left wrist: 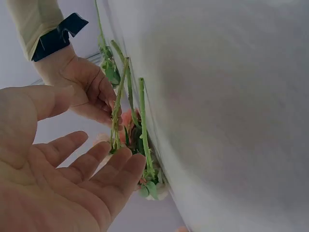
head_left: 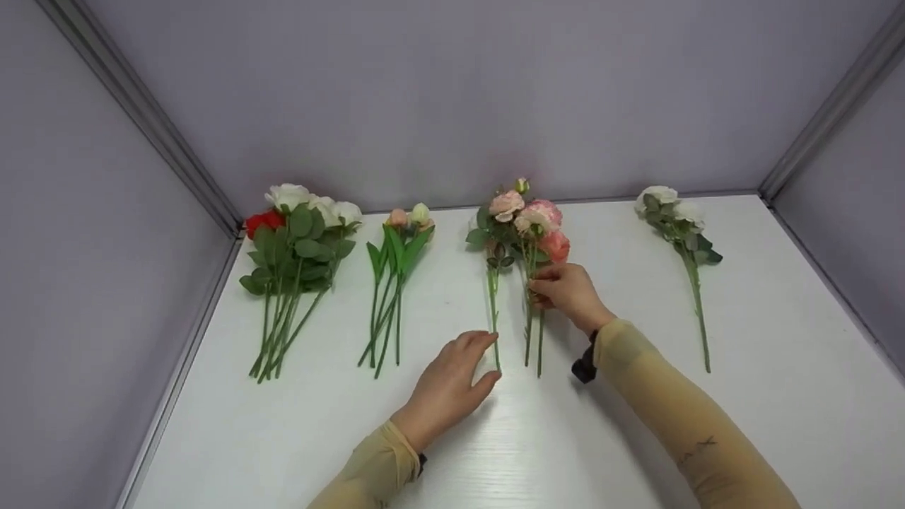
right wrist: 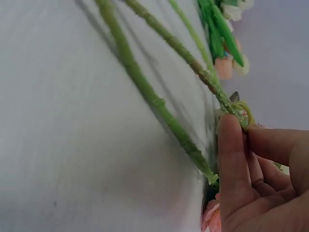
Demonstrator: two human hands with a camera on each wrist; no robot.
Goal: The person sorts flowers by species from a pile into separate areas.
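Observation:
My right hand point(head_left: 571, 293) pinches a green flower stem point(right wrist: 178, 46) between thumb and index finger, just under a cluster of pink and cream blooms point(head_left: 537, 218). Beside it lies another stem point(right wrist: 140, 79), outside the pinch, leading to a coral-pink flower point(head_left: 555, 245). My left hand point(head_left: 449, 378) is spread with relaxed fingers, its fingertips right at the lower part of a neighbouring stem point(head_left: 494, 311). That stem carries a pale pink bloom point(head_left: 507, 203) and dark leaves. In the left wrist view, the palm of the left hand point(left wrist: 63, 169) faces the stems and grips nothing.
On the white table point(head_left: 318, 438), red and white roses point(head_left: 290, 196) lie bunched at far left. Several tulips point(head_left: 399, 247) with bright green leaves lie next to them. White flowers point(head_left: 672, 205) lie at the right. Grey panels point(head_left: 452, 92) wall the back and sides.

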